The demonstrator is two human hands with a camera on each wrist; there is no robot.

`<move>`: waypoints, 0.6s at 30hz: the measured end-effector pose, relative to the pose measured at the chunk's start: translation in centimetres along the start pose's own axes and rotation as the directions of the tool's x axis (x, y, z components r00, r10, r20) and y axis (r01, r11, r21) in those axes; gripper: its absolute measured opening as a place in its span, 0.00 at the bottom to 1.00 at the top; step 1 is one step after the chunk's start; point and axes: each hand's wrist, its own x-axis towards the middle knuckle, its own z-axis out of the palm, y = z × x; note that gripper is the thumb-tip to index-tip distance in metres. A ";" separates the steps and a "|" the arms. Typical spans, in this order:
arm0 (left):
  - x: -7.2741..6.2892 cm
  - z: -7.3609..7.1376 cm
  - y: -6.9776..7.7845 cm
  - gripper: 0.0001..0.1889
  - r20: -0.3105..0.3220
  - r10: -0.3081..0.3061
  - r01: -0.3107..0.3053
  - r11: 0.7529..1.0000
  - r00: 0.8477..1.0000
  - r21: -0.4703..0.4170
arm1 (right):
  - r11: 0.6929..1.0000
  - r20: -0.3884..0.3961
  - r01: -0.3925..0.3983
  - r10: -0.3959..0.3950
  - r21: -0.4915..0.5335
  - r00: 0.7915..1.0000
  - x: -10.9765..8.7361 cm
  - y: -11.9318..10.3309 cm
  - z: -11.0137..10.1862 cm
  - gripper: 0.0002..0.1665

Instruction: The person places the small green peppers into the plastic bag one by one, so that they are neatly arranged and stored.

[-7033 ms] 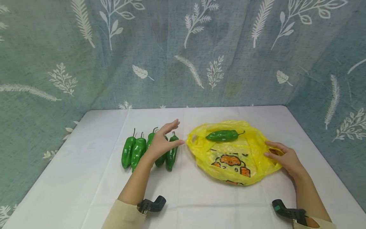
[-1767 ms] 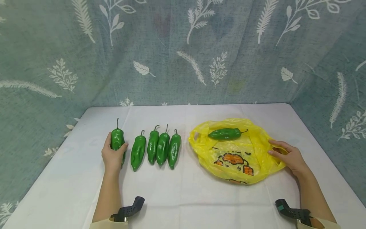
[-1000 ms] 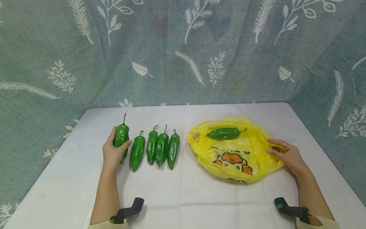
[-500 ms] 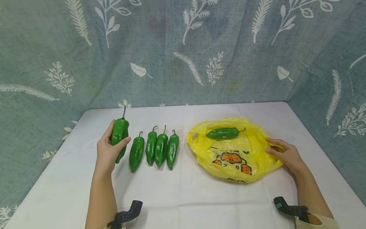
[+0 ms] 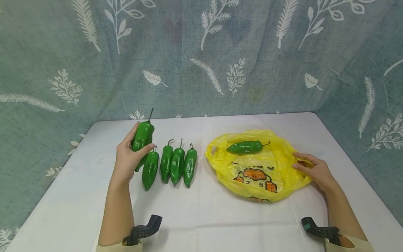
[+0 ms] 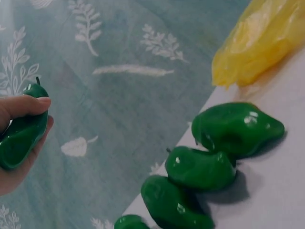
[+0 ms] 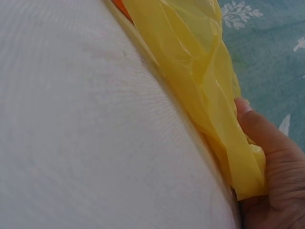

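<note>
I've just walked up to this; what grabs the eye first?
Probably the bright yellow bag on the right half of the white table, its edge in the right hand and one green pepper within its outline. Next, the glossy pepper raised by the left hand, near four more peppers lying side by side on the left half.

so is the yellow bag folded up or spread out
Spread out: the yellow bag lies wide on the table, its orange print in plain view, and the right hand holds its right edge.
</note>
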 end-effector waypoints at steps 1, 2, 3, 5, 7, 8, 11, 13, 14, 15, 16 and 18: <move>0.2 0.3 0.2 0.42 0.008 0.007 -0.007 1.000 1.000 -0.006 | 1.000 -0.001 0.002 -0.002 0.005 1.000 0.0 0.0 0.0 0.42; 0.3 0.5 0.4 0.42 0.019 0.011 -0.011 1.000 1.000 -0.014 | 1.000 -0.002 0.004 -0.004 0.008 1.000 0.0 0.1 0.0 0.42; 0.5 0.8 0.6 0.42 0.028 0.014 -0.013 1.000 1.000 -0.019 | 1.000 -0.002 0.007 -0.007 0.013 1.000 0.0 0.1 0.0 0.42; 0.7 1.2 1.0 0.42 0.046 0.019 -0.018 0.999 0.999 -0.028 | 1.000 -0.001 0.010 -0.010 0.020 1.000 0.0 0.1 0.0 0.42; 0.8 1.7 1.3 0.42 0.068 0.026 -0.023 0.999 0.997 -0.037 | 1.000 0.002 0.009 -0.009 0.023 1.000 0.0 0.1 0.1 0.42; 0.9 2.0 1.5 0.42 0.081 0.030 -0.027 0.999 0.996 -0.044 | 1.000 0.003 0.007 -0.007 0.019 1.000 0.0 0.1 0.2 0.42; 1.3 2.9 2.0 0.42 0.112 0.051 -0.043 0.997 0.992 -0.066 | 1.000 0.010 -0.004 0.004 0.011 1.000 0.0 0.1 0.2 0.42; 1.6 3.6 2.4 0.41 0.125 0.073 -0.062 0.994 0.989 -0.094 | 1.000 0.011 -0.011 0.011 0.008 1.000 0.0 0.1 0.2 0.42; 1.7 4.0 2.6 0.41 0.130 0.085 -0.071 0.991 0.988 -0.110 | 1.000 0.009 -0.013 0.013 0.004 1.000 0.0 0.1 0.2 0.42; 1.8 4.4 2.8 0.41 0.134 0.096 -0.080 0.989 0.986 -0.124 | 1.000 0.007 -0.013 0.013 0.006 1.000 -0.1 0.1 0.2 0.42; 1.9 4.8 3.0 0.41 0.138 0.108 -0.090 0.987 0.984 -0.133 | 1.000 0.004 -0.010 0.010 0.007 1.000 -0.1 0.1 0.1 0.42; 2.0 5.6 3.5 0.41 0.146 0.124 -0.102 0.983 0.982 -0.150 | 1.000 -0.001 -0.001 0.001 0.016 1.000 -0.1 0.1 0.1 0.42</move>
